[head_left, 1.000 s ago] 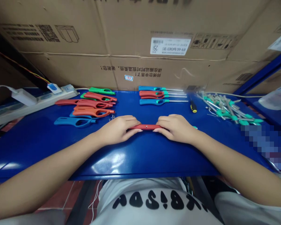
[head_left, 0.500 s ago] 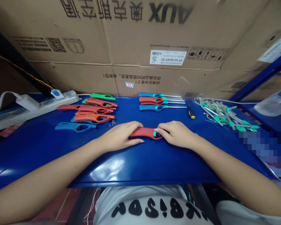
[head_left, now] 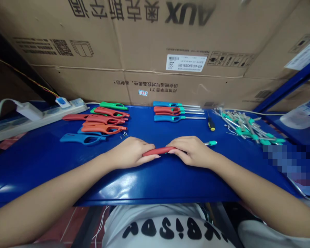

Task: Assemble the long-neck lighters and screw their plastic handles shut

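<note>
Both my hands grip a red lighter handle (head_left: 158, 151) low over the middle of the blue table, its narrow edge turned up. My left hand (head_left: 130, 151) is closed around the left end. At the right end, my right hand (head_left: 192, 150) pinches it between thumb and fingers, and hides that end. A rod piece with a teal tip (head_left: 212, 143) pokes out behind my right hand; its other end is hidden. Further back lie several lighters with metal rods, among them a blue lighter (head_left: 167, 118) and a red lighter (head_left: 166, 110).
Loose handles, including an orange handle (head_left: 100, 128) and a blue handle (head_left: 80, 138), lie at the left beside a power strip (head_left: 49, 117). A black-and-yellow screwdriver (head_left: 211, 124) and a pile of teal-ended rods (head_left: 245, 125) are on the right. A large cardboard box (head_left: 134, 44) stands behind.
The red lighter handle has rolled from its flat side onto its edge, and its trigger opening is now out of sight. More of the teal-tipped rod piece shows beside my right hand.
</note>
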